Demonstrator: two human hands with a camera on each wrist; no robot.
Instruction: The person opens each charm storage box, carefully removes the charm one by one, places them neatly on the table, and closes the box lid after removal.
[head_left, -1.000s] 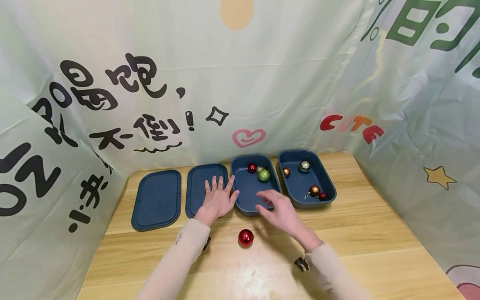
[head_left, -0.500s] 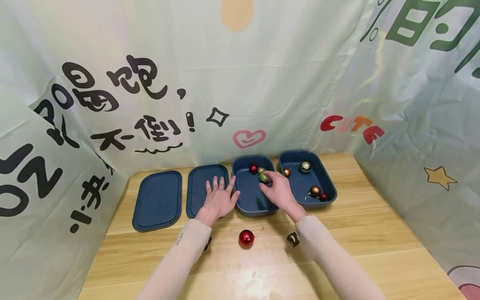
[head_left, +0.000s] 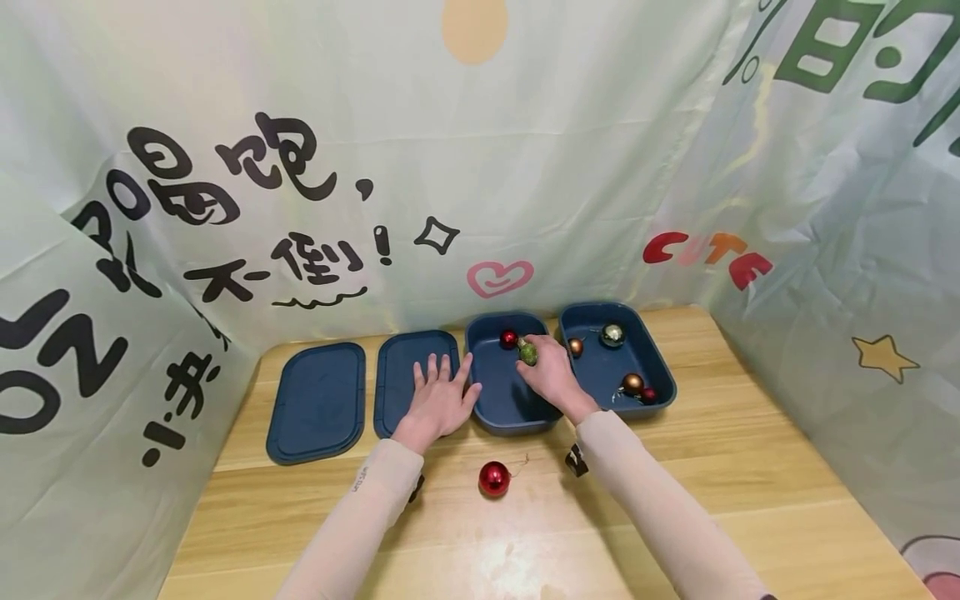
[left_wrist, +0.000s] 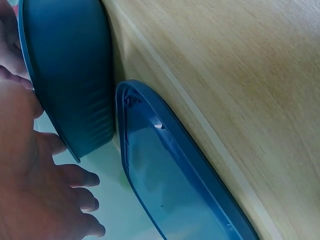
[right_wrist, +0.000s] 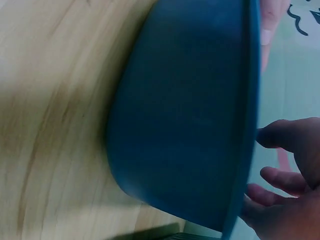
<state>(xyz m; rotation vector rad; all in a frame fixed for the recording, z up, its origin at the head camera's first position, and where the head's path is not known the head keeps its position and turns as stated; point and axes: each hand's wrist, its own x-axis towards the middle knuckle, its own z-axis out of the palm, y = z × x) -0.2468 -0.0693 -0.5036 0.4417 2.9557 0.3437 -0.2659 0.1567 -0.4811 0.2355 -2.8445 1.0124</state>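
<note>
My right hand (head_left: pixel 550 372) reaches into the left blue box (head_left: pixel 495 398) and grips a green glittery Christmas bauble (head_left: pixel 528 354) between thumb and fingers. In the right wrist view the box wall hides the bauble from sight. A small red bauble (head_left: pixel 509 339) lies beside it in the same box. My left hand (head_left: pixel 438 404) is spread flat with straight fingers above a blue lid (head_left: pixel 393 367), its thumb and index finger right at that box's left rim. On the table in front, between my forearms, lies a shiny red bauble (head_left: pixel 494 479) with a string loop.
A second blue box (head_left: pixel 600 392) stands to the right, holding a silver bauble (head_left: pixel 612 335), two copper ones and a dark red one. Another blue lid (head_left: pixel 317 404) lies at the far left of the wooden table (head_left: pixel 720 467). Printed cloth walls (head_left: pixel 570 150) enclose the back and sides.
My right hand has moved forward and down into the left box, and its fingers have closed on the green bauble. The left hand has stayed in place.
</note>
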